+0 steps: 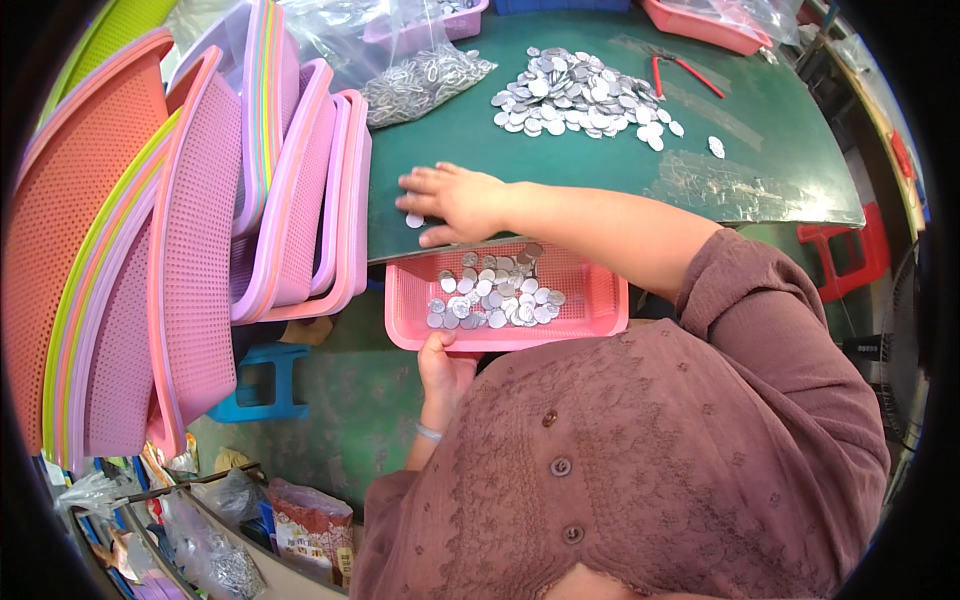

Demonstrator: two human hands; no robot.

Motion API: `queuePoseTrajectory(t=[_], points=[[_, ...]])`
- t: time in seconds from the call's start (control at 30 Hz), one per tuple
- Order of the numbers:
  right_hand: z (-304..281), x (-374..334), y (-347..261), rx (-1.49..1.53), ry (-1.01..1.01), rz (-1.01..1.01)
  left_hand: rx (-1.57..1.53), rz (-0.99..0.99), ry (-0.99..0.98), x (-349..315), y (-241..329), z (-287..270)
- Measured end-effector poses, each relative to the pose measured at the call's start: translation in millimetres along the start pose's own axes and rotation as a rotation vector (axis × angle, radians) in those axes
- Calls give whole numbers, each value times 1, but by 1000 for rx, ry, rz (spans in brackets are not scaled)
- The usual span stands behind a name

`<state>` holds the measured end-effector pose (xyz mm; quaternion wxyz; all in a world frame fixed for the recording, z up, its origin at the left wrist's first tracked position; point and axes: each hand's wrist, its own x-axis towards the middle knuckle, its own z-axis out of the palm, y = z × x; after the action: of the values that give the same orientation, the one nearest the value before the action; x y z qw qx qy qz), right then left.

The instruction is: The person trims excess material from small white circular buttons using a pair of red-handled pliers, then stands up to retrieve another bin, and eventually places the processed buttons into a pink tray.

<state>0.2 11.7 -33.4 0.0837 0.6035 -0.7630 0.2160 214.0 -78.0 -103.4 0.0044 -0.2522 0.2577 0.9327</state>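
Note:
A pink plastic basket (606, 322) sits between my body and the table's front edge, with many silver discs (497, 300) lying in it. My left hand (446, 370) grips its near left rim, thumb at the edge and the other fingers partly hidden. Over the green tabletop, just beyond the basket, my right hand (462, 203) lies palm down with its fingers spread. One loose silver disc (414, 220) shows beneath its fingertips, near the table edge. A large pile of silver discs (580, 95) lies farther back on the table.
Stacked colourful baskets (200, 240) crowd the left side. Behind them, a clear bag (425, 80) holds small metal pieces. Red-handled pliers (688, 75) lie beside the pile, with a few discs (716, 147) off to the right. A blue stool (262, 382) and a red stool (850, 255) stand below.

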Motion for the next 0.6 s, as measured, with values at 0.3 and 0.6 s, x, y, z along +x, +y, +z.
queuePoseTrajectory(t=[0.3, 0.6], points=[[-11, -65, -65, 448, -237, -156, -72, 16, -26, -2, -5, -10], [-59, -167, -67, 151, 32, 316, -82, -179, 235, -53, 1, -37]])
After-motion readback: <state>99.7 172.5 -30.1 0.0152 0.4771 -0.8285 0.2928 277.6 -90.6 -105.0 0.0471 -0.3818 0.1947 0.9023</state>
